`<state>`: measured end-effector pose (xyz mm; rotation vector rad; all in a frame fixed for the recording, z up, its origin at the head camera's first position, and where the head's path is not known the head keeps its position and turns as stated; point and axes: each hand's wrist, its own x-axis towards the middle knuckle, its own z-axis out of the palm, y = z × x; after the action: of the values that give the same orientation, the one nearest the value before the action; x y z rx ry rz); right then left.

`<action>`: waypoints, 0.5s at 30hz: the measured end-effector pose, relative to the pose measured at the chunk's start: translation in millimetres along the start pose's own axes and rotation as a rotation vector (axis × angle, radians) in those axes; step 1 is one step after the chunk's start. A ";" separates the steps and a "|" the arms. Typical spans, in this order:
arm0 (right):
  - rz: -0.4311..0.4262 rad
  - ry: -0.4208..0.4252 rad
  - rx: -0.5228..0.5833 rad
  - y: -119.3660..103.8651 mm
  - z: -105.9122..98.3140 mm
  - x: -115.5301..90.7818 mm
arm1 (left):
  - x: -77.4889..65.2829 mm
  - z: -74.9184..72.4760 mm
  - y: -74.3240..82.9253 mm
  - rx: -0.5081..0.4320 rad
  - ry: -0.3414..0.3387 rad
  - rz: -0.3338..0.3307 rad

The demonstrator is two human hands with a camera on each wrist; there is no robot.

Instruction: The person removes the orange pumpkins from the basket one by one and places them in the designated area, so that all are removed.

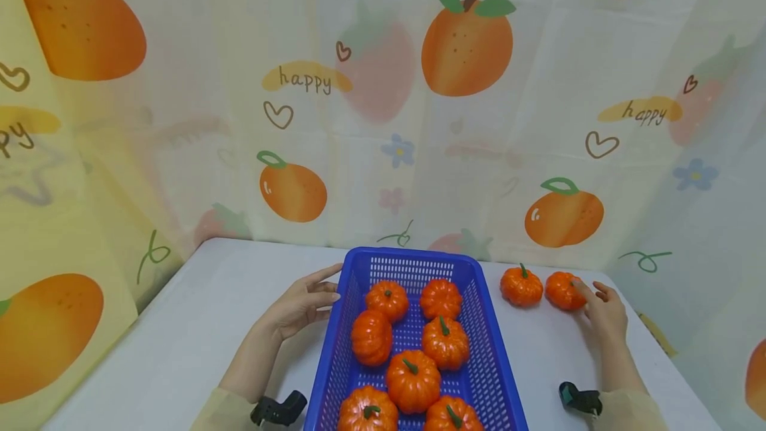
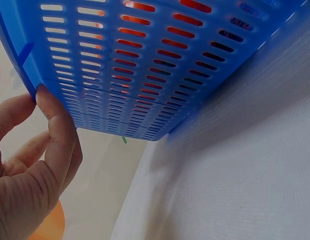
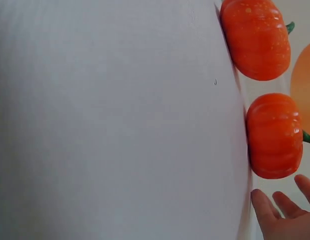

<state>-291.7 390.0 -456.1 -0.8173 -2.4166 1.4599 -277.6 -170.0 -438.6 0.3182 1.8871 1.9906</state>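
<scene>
A blue plastic basket (image 1: 501,364) with perforated walls holds several small orange pumpkins (image 1: 413,381) with green stems. One of them, a pumpkin (image 1: 372,338) at the basket's left side, lies tipped over. My left hand (image 1: 302,304) holds the basket's left rim; in the left wrist view a thumb and bent fingers (image 2: 58,127) meet at that rim. To the right, two more pumpkins stand on the table: a left one (image 1: 521,286) and a right one (image 1: 564,290). My right hand (image 1: 606,311) is beside the right one, its fingers spread and just short of it in the right wrist view.
The white table (image 1: 197,324) reaches back to a fruit-printed curtain (image 1: 383,171), which also hangs along the left and right sides. Both wrists carry black camera mounts, a left mount (image 1: 278,408) and a right mount (image 1: 579,398).
</scene>
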 end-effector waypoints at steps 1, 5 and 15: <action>0.008 0.006 0.003 -0.6 -0.7 -1.1 | 0.1 0.0 -0.1 0.002 0.001 0.000; -0.003 0.082 0.051 -3.3 -3.7 -4.4 | 0.3 0.2 -0.7 0.005 0.007 -0.004; -0.101 0.139 0.120 -40.4 -12.5 -16.7 | -1.0 0.7 1.4 -0.009 0.007 -0.010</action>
<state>-286.7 375.6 -413.3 -0.7332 -2.2119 1.4444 -276.6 -169.8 -437.1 0.2989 1.8800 1.9958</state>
